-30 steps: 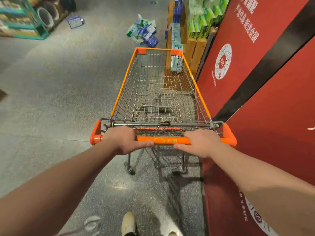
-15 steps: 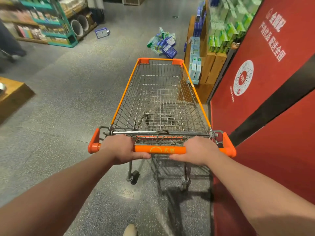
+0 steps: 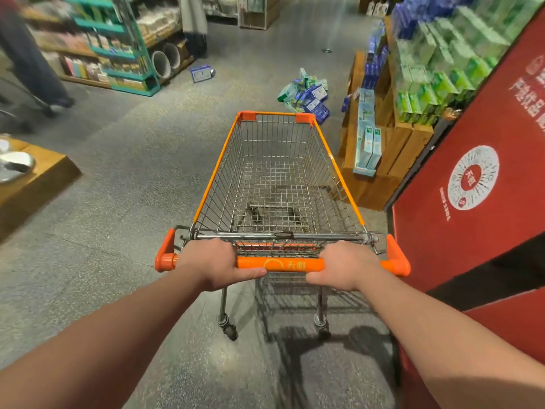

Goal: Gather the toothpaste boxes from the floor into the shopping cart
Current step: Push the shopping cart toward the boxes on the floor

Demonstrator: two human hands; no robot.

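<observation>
We had our left hand [image 3: 213, 262] and right hand [image 3: 343, 264] both clamped around the orange plastic handle [image 3: 280, 264] of the wire shopping cart with orange trim [image 3: 274, 184], whose basket held nothing. The green and blue toothpaste boxes [image 3: 305, 95] lay heaped on the grey speckled floor [image 3: 141, 172] just beyond the cart's front, beside the wooden display shelf [image 3: 383, 160].

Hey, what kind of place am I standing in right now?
Most likely a supermarket aisle: both hands push a wire shopping cart, stocked shelves line the left, and a wooden display holds stacked boxed goods.
</observation>
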